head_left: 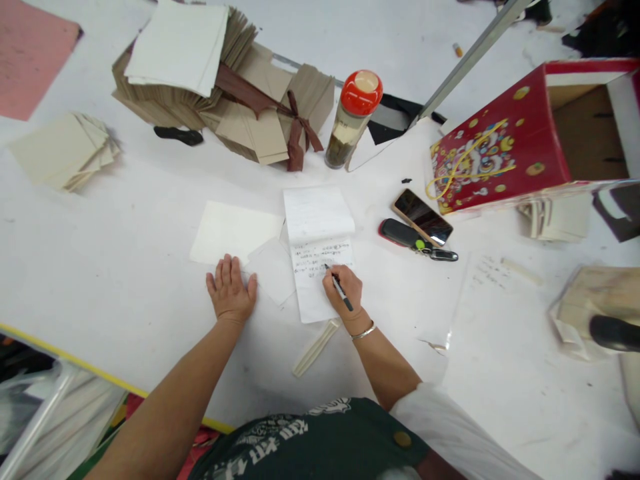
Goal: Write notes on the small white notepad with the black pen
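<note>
My right hand (344,288) is closed around a black and white pen (342,293), resting on the lower page of a small notepad (320,217). Several lines of dark handwriting cover part of that page, and the pen's tip sits by them. My left hand (231,291) lies flat with its fingers spread, its fingertips at the lower edge of a cream paper sheet (235,227). Between that hand and the notepad is a pale, thin sheet (273,272). A folded cream strip (316,349) lies just below the notepad.
Stacked brown card pieces (170,107), some tied with brown ribbon, stand at the back beside a red-lidded bottle (353,120). To the right are a phone (423,217), a black key holder (401,233) and a large red box (493,143). Cream pieces (70,152) lie far left.
</note>
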`<state>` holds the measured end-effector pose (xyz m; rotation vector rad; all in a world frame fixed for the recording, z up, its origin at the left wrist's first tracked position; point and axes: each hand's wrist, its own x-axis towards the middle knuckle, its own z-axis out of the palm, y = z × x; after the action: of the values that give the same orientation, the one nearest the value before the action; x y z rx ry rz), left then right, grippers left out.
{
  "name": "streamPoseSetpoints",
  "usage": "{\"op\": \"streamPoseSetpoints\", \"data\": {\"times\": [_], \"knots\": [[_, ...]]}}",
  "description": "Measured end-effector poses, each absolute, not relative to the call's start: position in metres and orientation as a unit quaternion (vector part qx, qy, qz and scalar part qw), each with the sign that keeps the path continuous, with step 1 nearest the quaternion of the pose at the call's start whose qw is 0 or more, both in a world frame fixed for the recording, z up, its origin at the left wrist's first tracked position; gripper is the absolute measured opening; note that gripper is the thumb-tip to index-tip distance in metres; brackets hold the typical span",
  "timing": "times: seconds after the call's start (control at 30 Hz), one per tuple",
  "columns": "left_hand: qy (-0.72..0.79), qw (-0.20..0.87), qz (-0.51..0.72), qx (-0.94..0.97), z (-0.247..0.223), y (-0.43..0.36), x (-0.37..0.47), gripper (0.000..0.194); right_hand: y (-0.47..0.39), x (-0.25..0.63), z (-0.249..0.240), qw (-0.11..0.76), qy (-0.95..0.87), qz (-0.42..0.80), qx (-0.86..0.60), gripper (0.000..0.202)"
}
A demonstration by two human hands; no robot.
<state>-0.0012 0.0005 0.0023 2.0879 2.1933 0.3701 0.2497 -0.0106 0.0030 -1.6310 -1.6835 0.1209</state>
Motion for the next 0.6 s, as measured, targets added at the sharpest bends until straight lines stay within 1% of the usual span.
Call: {"op": "streamPoseSetpoints", "data": {"times": [0.3,0.47,0.6], "knots": [[0.715,0.026,0.117,0.688,0.0033,0.0005,-0.0010,0.062,-0.0145,0.2510,-0.0009,0.397,-0.642,0.054,-0.653,0.006],[0.718,0.029,0.117,0.686,0.0049,0.0010,-0.0002,0.061,-0.0129,0.2505,0.0004,0.394,-0.642,0.032,-0.657,0.007],[0.719,0.033,0.122,0.683,0.0052,0.0015,0.0002,0.061,-0.0114,0.2506,0.0019,0.384,-0.647,0.038,-0.657,0.008]]}}
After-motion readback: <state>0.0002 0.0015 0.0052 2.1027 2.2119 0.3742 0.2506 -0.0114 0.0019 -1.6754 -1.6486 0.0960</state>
